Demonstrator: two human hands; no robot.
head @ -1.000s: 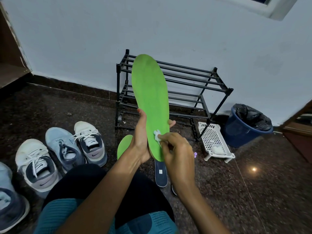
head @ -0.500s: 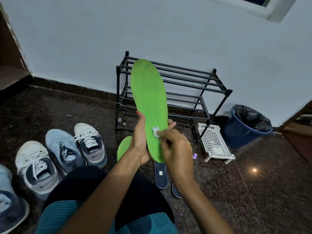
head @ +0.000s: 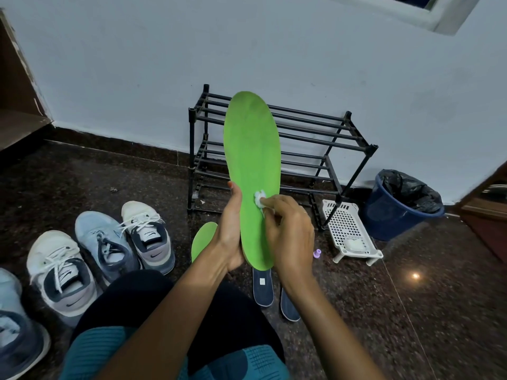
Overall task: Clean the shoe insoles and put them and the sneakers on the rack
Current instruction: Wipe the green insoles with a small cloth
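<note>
Logging item one: green insole [head: 252,149], held upright in front of the rack [head: 315,127]. I noted the left hand [head: 230,237] gripped its lower edge, steadying the face, I judged, for wiping; the right hand [head: 288,231] pinched a white wad [head: 259,198] against it. Surface was bright green, flat, faintly marked.

I see a bright green insole [head: 251,165] held upright, toe up, before the black barred rack [head: 315,133], with a white wad [head: 259,198] pressed against its lower half. A second green insole [head: 203,239] and two navy insoles [head: 262,289] lie flat on the floor beneath. Four white, blue and grey sneakers [head: 149,237] stand on the floor at left.
</note>
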